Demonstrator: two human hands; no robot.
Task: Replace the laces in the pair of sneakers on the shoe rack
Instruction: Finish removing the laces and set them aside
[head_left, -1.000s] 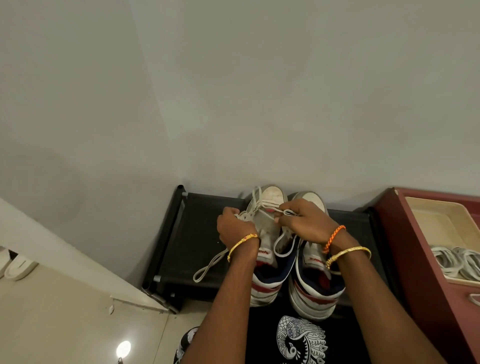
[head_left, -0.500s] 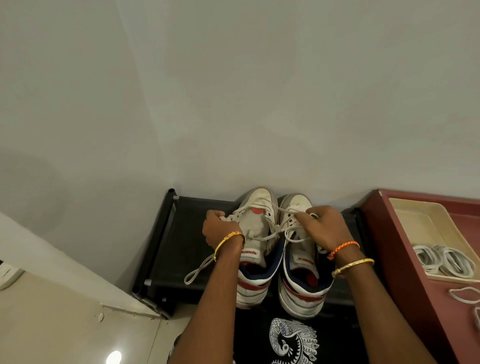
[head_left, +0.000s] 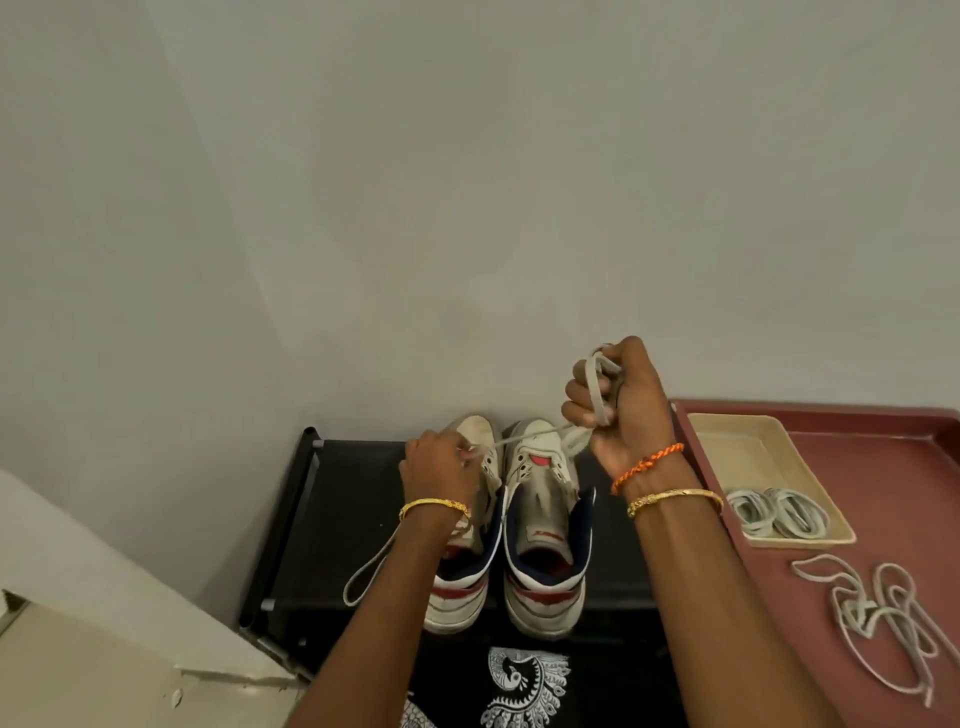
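Fingers (head_left: 582, 397) of the right hand (head_left: 621, 410) clench a loop of the worn lace (head_left: 524, 435), raised above the right sneaker (head_left: 545, 525). Left hand (head_left: 441, 462) pinches the same lace at the left sneaker (head_left: 470, 519). Both sneakers stand on the black shoe rack (head_left: 343, 519); coiled laces (head_left: 776, 512) lie in the tray (head_left: 727, 441).

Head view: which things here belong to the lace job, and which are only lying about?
Job: left sneaker; right sneaker; old lace, held by left hand and right hand; coiled laces in tray; loose lace; rack.
Lying about: red surface; wall.
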